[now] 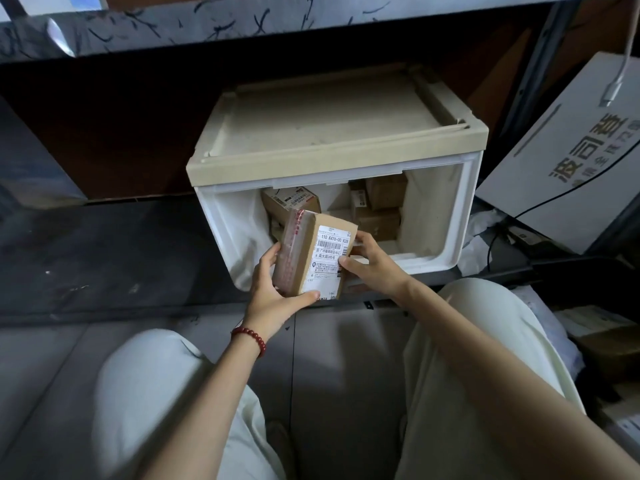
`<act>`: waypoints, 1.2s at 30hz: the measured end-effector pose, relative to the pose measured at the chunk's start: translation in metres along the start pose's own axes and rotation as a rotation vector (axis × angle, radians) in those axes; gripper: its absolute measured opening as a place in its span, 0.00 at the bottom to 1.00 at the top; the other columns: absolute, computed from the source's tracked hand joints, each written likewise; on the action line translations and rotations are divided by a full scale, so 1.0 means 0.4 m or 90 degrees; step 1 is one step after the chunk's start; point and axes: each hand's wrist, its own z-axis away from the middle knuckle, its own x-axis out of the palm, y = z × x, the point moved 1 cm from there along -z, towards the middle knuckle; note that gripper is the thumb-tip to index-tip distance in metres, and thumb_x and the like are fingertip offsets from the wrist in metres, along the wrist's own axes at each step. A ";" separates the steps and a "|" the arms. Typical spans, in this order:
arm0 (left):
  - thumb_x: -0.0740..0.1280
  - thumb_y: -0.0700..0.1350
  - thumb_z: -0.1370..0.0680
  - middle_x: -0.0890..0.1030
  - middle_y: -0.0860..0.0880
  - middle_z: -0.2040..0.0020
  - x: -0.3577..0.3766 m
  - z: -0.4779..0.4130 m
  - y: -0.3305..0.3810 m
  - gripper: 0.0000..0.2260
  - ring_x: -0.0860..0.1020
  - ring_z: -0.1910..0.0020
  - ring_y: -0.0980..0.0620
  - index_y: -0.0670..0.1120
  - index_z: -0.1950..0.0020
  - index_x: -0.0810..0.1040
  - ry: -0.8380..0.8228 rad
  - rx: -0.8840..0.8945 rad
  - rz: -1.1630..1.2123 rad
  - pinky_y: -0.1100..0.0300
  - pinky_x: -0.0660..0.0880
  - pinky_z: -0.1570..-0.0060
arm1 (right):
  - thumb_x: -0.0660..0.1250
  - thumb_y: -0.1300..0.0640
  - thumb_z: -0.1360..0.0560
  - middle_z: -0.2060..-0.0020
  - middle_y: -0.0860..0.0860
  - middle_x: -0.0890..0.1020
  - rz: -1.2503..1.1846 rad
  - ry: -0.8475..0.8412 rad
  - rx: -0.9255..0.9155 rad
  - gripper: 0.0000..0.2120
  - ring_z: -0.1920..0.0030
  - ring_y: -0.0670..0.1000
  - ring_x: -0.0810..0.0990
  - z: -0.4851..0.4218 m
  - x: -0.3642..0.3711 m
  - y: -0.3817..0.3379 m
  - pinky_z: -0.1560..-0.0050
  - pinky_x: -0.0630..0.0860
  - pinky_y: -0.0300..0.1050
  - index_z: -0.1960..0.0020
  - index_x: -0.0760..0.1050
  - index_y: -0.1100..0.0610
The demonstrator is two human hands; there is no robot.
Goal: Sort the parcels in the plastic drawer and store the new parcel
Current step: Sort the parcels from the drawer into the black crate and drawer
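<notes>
While the new parcel (313, 258) hangs upright just before the open plastic drawer (464, 209), both hands hold it: the left hand (273, 299) curls its fingers (269, 259) round the lower left corner, and the right hand (374, 261) pinches the right edge. It looks like a light, stiff cardboard box. Its glossy tape may slip, so the bare opposite edges seem the best hold. Other parcels (377, 206) sit stacked inside.
</notes>
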 end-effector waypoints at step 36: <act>0.70 0.63 0.30 0.64 0.54 0.31 0.009 -0.018 0.021 0.25 0.65 0.33 0.54 0.70 0.38 0.62 0.007 0.016 -0.015 0.55 0.67 0.40 | 0.56 0.56 0.17 0.50 0.47 0.77 -0.203 -0.065 0.087 0.16 0.52 0.47 0.80 0.013 0.030 -0.017 0.46 0.78 0.56 0.32 0.58 0.56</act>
